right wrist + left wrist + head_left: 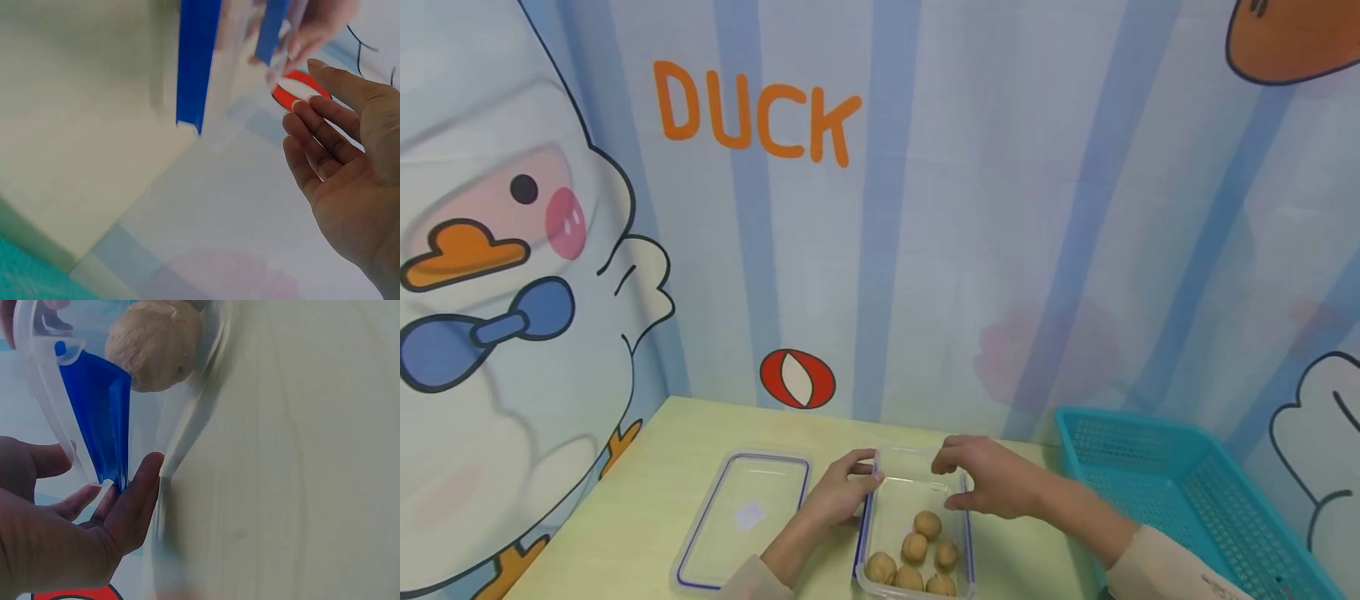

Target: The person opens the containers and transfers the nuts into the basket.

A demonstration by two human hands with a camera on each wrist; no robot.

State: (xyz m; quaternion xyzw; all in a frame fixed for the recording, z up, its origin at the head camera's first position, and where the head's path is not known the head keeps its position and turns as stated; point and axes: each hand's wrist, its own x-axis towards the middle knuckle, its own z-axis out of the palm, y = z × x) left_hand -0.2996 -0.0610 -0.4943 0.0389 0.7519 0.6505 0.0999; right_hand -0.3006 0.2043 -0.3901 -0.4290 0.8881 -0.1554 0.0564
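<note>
A clear plastic food container (888, 517) with blue clip flaps sits on the table, several walnuts (927, 525) gathered in its near half. At the container's left wall, my left hand (841, 490) grips it, thumb at the rim and fingers along the outside. The left wrist view shows those fingers (134, 506) beside a blue flap (100, 406), with one walnut (155, 344) visible through the wall. My right hand (996, 477) hovers over the far right corner, fingers loosely bent and nothing between them. In the right wrist view its palm (350, 200) faces the container.
Left of the container lies a clear lid (778, 483) with a blue seal and a small pale label. A turquoise plastic basket (1172, 446) stands on the right. Behind the pale yellow table (700, 417) hangs a striped cloth (962, 250) with duck prints.
</note>
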